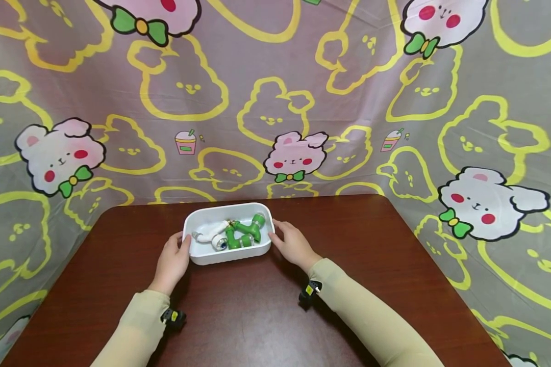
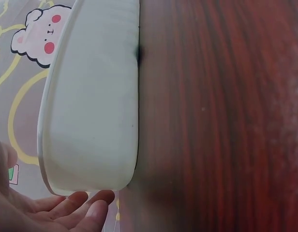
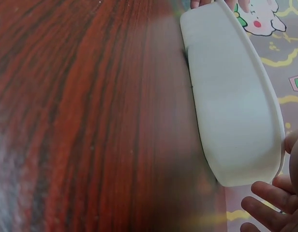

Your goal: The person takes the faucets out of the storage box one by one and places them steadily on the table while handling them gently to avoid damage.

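Note:
A white oblong tray (image 1: 233, 259) with rounded corners sits on the table between both hands. Inside it lie two green elbow-shaped pipe fittings (image 1: 250, 229) with silvery bands, and a white bent fitting (image 1: 211, 236) with metallic ends. My left hand (image 1: 172, 262) is at the tray's left end, its thumb along the side; in the left wrist view its fingers (image 2: 96, 210) touch the end wall. At the right end, my right hand (image 1: 294, 244) rests against the tray; the right wrist view has its fingers (image 3: 270, 195) spread and fairly straight beside the wall.
The dark reddish-brown wooden table (image 1: 257, 316) extends on both sides of the tray and in front of it. Close behind the tray, the table's far edge meets a patterned curtain (image 1: 239, 132), which also hangs at both sides.

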A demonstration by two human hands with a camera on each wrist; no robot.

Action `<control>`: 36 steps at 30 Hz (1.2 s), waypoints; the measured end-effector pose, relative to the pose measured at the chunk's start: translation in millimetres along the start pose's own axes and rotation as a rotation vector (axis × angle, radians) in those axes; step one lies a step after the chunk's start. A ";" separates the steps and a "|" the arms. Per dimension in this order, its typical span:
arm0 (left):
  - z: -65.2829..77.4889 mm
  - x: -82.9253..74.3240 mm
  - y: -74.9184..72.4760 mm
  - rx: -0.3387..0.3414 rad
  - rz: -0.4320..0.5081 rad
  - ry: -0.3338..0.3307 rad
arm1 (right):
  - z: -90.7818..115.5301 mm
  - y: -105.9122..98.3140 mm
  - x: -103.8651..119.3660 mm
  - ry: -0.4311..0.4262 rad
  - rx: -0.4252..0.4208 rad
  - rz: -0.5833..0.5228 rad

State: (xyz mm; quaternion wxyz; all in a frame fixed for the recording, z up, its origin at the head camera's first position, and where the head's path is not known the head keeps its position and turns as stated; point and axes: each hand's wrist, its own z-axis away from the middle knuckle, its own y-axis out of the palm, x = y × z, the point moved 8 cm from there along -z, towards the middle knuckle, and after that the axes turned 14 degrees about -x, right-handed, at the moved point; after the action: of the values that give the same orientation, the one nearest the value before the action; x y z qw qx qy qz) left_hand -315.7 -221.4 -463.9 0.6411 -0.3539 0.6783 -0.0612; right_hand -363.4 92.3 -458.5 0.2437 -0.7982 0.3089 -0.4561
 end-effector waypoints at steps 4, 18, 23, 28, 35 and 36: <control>0.9 -1.6 2.1 0.012 0.000 0.002 | 0.4 -1.9 -1.2 -0.008 -0.003 0.006; 4.2 -5.0 8.4 0.050 0.014 -0.015 | 4.1 -4.5 -9.7 0.017 -0.006 0.001; 3.2 -4.1 12.5 0.061 0.017 -0.009 | 4.3 -8.0 -12.4 0.019 -0.007 0.004; 3.4 -4.9 15.3 0.065 0.023 -0.014 | 4.9 -11.6 -13.0 0.017 -0.006 0.005; 2.4 -8.0 19.3 0.078 0.040 -0.028 | 5.8 -16.7 -14.6 0.024 -0.004 0.014; 2.6 -8.3 19.9 0.080 0.042 -0.030 | 6.0 -17.3 -15.3 0.025 -0.005 0.017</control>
State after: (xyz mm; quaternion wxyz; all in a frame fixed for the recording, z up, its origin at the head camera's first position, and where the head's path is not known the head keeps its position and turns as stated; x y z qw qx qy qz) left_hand -321.9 -201.0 -468.1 0.6660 -0.3146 0.6728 -0.0693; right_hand -359.4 115.8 -458.6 0.2417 -0.7904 0.3201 -0.4630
